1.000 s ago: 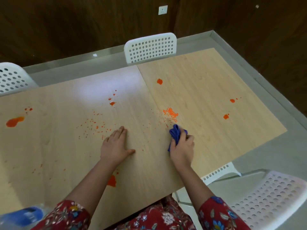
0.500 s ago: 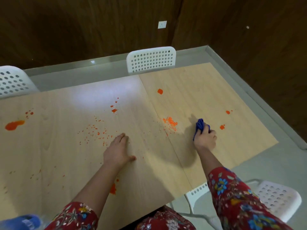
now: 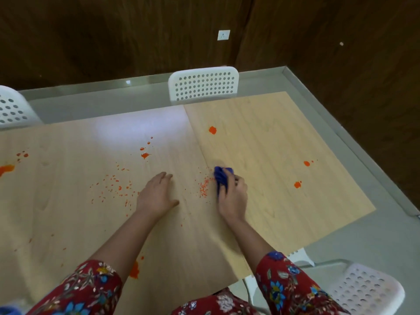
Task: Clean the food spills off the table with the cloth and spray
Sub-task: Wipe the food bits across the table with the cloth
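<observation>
right hand [image 3: 233, 197] fingers [image 3: 239, 181] clutch the cloth [image 3: 221, 177] beside crumbs [image 3: 204, 188]; left hand [image 3: 156, 194] rests flat, fingers straight; most spills [image 3: 297, 184] not yet wiped.

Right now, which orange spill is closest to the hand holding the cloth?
The patch of fine orange specks just left of the blue cloth in the right hand. The round blobs lie clearly farther off.

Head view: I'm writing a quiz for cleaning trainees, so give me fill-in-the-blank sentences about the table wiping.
On the table, the right hand grips a ____ cloth.
The left hand lies flat, holding ____.
The food spills are ____ in colour.
Missing words: blue; nothing; orange.
</observation>
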